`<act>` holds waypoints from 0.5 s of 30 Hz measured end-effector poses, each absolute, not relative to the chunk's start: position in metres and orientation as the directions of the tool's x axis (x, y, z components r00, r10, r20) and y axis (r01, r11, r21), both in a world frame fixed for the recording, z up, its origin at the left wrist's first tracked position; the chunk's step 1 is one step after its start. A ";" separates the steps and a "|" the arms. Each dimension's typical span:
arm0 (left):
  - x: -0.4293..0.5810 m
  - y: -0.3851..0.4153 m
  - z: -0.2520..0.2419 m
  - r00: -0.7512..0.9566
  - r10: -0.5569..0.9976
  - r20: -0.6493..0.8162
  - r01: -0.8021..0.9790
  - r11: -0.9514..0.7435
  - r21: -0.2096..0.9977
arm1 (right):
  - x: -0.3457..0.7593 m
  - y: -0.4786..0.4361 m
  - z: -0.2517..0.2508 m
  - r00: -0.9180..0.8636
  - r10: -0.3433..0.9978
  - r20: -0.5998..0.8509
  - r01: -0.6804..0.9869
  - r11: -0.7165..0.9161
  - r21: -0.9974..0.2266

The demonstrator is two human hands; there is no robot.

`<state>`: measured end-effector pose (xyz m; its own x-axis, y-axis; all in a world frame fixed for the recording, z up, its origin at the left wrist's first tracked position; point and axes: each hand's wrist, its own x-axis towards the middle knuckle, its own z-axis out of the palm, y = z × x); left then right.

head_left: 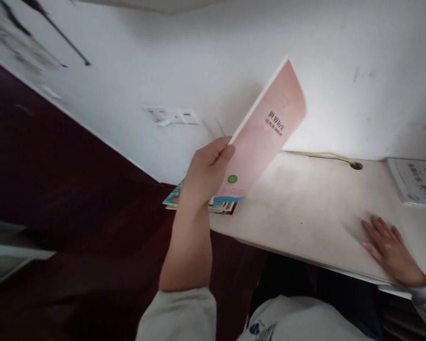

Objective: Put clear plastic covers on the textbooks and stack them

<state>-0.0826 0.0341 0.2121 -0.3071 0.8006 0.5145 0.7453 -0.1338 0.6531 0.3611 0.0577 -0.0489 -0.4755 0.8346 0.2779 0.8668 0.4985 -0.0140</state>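
Observation:
A thin pink booklet (259, 137) with dark Chinese print and a blue lower edge is tilted upright over the desk's left end. My left hand (208, 170) grips it along its spine side, thumb on the cover. Below that hand lie several other books (230, 207), mostly covered by the booklet and my wrist. My right hand (386, 246) rests flat on the pale desk (305, 203), fingers spread, with nothing in it.
At the desk's right lies a white printed book or stack (417, 182). A yellow cable (323, 154) runs to a hole (357, 166) at the back. A wall socket panel (172, 116) is behind my left hand. Dark red floor (128, 237) spreads left of the desk.

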 end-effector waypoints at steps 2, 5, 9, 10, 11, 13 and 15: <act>-0.061 0.051 0.192 -0.284 0.827 0.486 0.461 -0.326 0.825 | 0.357 0.057 -0.043 -0.476 0.836 0.274 0.868 0.497 -0.009; -0.031 0.077 0.140 -0.149 0.952 0.268 0.066 -0.261 0.963 | 0.352 0.057 -0.039 -0.472 0.837 0.277 0.872 0.490 0.004; -0.020 0.085 0.070 -0.146 0.987 0.064 0.007 -0.064 0.998 | 0.348 0.056 -0.036 -0.467 0.838 0.281 0.877 0.479 0.027; -0.024 0.083 0.056 -0.182 0.983 0.036 0.068 -0.024 0.997 | 0.348 0.055 -0.035 -0.467 0.839 0.278 0.878 0.478 0.030; -0.029 0.080 0.046 -0.228 0.973 0.025 0.147 0.009 0.989 | 0.347 0.055 -0.035 -0.466 0.841 0.275 0.879 0.477 0.030; -0.042 0.073 0.031 -0.294 0.956 0.012 0.300 0.080 0.950 | 0.345 0.054 -0.033 -0.461 0.845 0.270 0.881 0.472 0.026; -0.054 0.067 0.024 -0.324 0.946 -0.028 0.380 0.157 0.911 | 0.344 0.053 -0.032 -0.455 0.849 0.267 0.884 0.467 0.022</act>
